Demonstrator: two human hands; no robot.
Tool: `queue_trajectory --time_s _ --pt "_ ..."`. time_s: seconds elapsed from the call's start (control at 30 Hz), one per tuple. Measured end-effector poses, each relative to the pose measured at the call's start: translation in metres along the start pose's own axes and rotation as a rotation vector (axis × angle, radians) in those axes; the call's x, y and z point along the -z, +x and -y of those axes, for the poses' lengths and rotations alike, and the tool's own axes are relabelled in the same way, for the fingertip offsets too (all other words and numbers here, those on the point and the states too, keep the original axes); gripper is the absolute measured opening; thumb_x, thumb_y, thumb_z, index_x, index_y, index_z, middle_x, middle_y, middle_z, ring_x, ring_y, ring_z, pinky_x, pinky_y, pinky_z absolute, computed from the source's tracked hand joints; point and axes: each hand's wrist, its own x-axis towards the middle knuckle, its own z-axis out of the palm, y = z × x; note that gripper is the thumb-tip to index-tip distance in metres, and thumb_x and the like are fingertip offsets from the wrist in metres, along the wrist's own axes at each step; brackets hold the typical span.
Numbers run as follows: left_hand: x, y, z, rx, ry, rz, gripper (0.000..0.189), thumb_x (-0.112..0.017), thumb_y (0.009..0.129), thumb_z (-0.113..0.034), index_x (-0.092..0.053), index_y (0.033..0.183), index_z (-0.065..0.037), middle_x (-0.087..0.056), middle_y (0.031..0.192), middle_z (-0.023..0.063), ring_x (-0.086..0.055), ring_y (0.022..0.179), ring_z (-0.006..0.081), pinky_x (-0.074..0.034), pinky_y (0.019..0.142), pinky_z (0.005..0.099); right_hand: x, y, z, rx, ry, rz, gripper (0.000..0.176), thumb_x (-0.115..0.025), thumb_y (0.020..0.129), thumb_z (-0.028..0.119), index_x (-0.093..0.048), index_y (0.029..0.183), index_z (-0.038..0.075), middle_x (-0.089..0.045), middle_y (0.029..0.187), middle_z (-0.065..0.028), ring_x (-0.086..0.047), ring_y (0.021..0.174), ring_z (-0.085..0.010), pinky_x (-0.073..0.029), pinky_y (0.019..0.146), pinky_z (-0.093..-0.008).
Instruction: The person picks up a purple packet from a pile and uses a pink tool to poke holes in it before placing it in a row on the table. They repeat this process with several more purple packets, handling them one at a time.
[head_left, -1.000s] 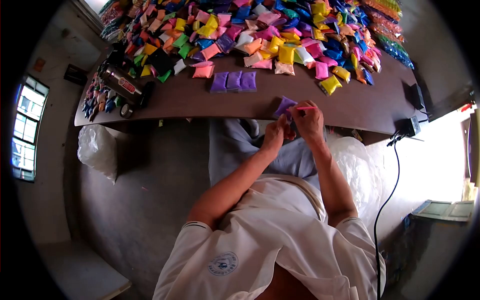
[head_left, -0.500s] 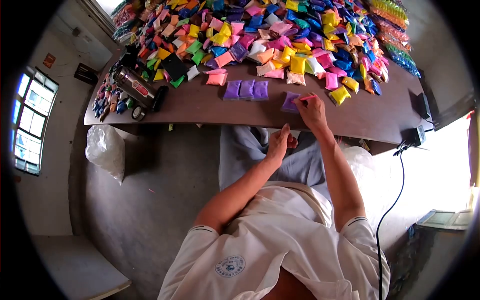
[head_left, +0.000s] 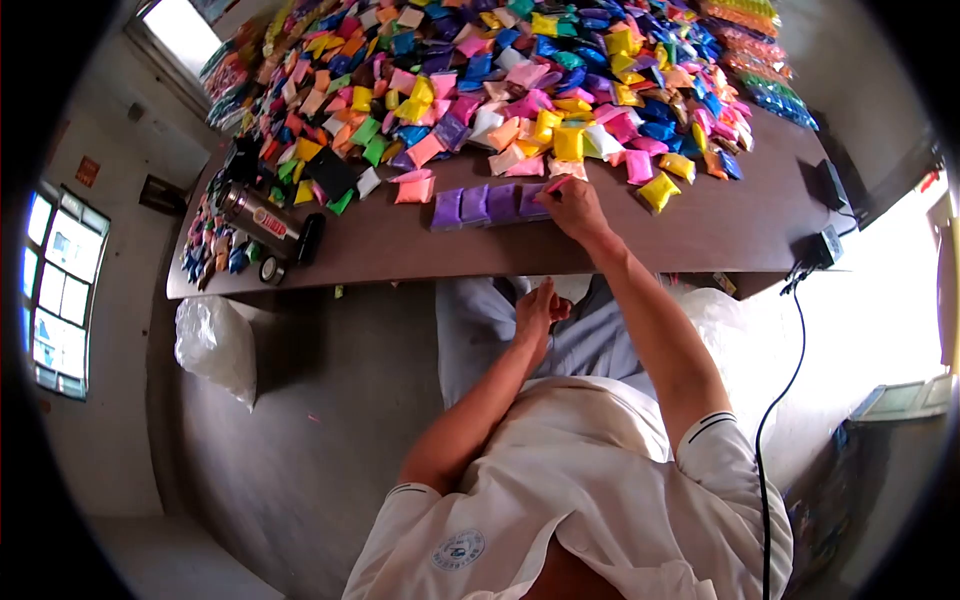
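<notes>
Several purple packets [head_left: 474, 204] lie side by side in a row on the brown table [head_left: 380, 245]. My right hand [head_left: 577, 208] is at the right end of that row, its fingers closed on a small pink object [head_left: 562, 183] and touching the rightmost purple packet [head_left: 532, 202]. Below the table's front edge, over my lap, my left hand [head_left: 541, 308] has its fingers curled; whether anything is in them is hidden.
Behind the row rises a big heap of coloured packets [head_left: 568, 145]. A steel flask [head_left: 262, 222] lies at the left beside a black item and small coloured pieces [head_left: 215, 250]. A charger [head_left: 828, 245] with a cable sits at the right edge.
My right hand has moved left with the rightmost purple packet, which now sits against the other purple ones. The camera view has shifted slightly.
</notes>
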Motion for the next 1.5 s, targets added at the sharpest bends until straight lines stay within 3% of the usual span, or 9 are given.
queue_trajectory --time_s 0.17,0.2,0.33,0.43,0.57,0.87,1.1,1.27,1.5 --pt "0.003 0.001 0.004 -0.002 0.013 0.017 0.04 -0.053 0.09 -0.039 -0.045 0.064 -0.009 -0.054 0.061 0.0069 -0.051 0.055 0.0164 -0.042 0.056 0.0293 0.007 0.003 0.005 -0.119 0.1 0.074 0.022 -0.07 0.072 0.021 -0.064 0.079 0.002 -0.063 0.076 -0.0176 -0.062 0.075 -0.0331 -0.049 0.068 -0.0382" --pt "0.004 0.002 0.007 0.011 0.006 0.028 0.04 -0.054 0.09 -0.039 -0.045 0.064 -0.01 -0.055 0.061 0.0071 -0.051 0.055 0.0163 -0.042 0.056 0.0291 0.005 0.003 0.004 -0.142 0.079 0.069 0.018 -0.07 0.074 0.019 -0.065 0.08 0.003 -0.064 0.074 -0.0121 -0.063 0.07 -0.024 -0.049 0.065 -0.0334" --pt "0.007 0.006 0.018 0.067 0.014 0.054 0.039 -0.056 0.089 -0.039 -0.045 0.064 -0.01 -0.057 0.064 0.0081 -0.052 0.055 0.0162 -0.042 0.056 0.0287 0.015 0.001 0.004 -0.183 0.24 0.066 0.019 -0.069 0.075 0.021 -0.067 0.083 0.003 -0.063 0.07 -0.0114 -0.059 0.063 -0.018 -0.046 0.06 -0.0325" --pt "0.009 0.006 0.027 0.116 -0.018 0.061 0.039 -0.057 0.087 -0.041 -0.046 0.065 -0.011 -0.058 0.064 0.0087 -0.053 0.055 0.0163 -0.043 0.057 0.0284 0.031 0.002 0.005 -0.132 0.208 0.017 0.02 -0.068 0.075 0.021 -0.064 0.078 0.001 -0.062 0.07 -0.0161 -0.062 0.066 -0.0289 -0.047 0.06 -0.036" --pt "0.022 0.012 0.04 0.228 -0.023 0.073 0.04 -0.059 0.085 -0.043 -0.043 0.066 -0.011 -0.053 0.066 0.0076 -0.05 0.06 0.0178 -0.041 0.06 0.0303 0.049 0.0 -0.004 -0.232 0.155 -0.012 0.02 -0.068 0.076 0.02 -0.064 0.081 0.001 -0.061 0.067 -0.015 -0.06 0.061 -0.0265 -0.046 0.057 -0.0359" --pt "0.063 0.034 0.061 0.463 -0.29 0.047 0.039 -0.057 0.086 -0.037 -0.041 0.063 -0.011 -0.051 0.066 0.0071 -0.05 0.063 0.0189 -0.043 0.068 0.0349 0.063 0.012 -0.015 -0.142 0.224 -0.23 0.011 -0.066 0.079 0.009 -0.065 0.086 0.002 -0.063 0.074 -0.0101 -0.059 0.061 -0.0147 -0.046 0.055 -0.0273" --pt "0.057 0.044 0.065 0.555 -0.266 0.016 0.035 -0.055 0.089 -0.033 -0.043 0.065 -0.012 -0.053 0.068 0.0058 -0.05 0.064 0.0182 -0.044 0.069 0.0358 0.076 0.069 -0.026 0.002 -0.021 -0.447 0.007 -0.066 0.079 0.007 -0.061 0.082 0.003 -0.06 0.073 -0.0088 -0.057 0.058 -0.0173 -0.044 0.05 -0.028" --pt "0.059 0.049 0.075 0.585 -0.212 0.028 0.033 -0.056 0.089 -0.036 -0.047 0.067 -0.013 -0.058 0.073 0.006 -0.055 0.066 0.0173 -0.047 0.07 0.0341 0.088 0.104 -0.037 0.077 -0.193 -0.4 0.009 -0.066 0.076 0.007 -0.063 0.084 0.005 -0.063 0.092 -0.0095 -0.06 0.086 -0.0287 -0.049 0.073 -0.0354" --pt "0.06 0.052 0.082 0.646 -0.108 -0.014 0.03 -0.06 0.086 -0.035 -0.051 0.069 -0.012 -0.063 0.074 0.0073 -0.059 0.063 0.0172 -0.051 0.062 0.0337 0.086 0.143 -0.069 0.162 -0.388 -0.15 0.012 -0.065 0.077 0.013 -0.065 0.085 0.005 -0.06 0.114 -0.0113 -0.055 0.107 -0.0283 -0.044 0.091 -0.0364"
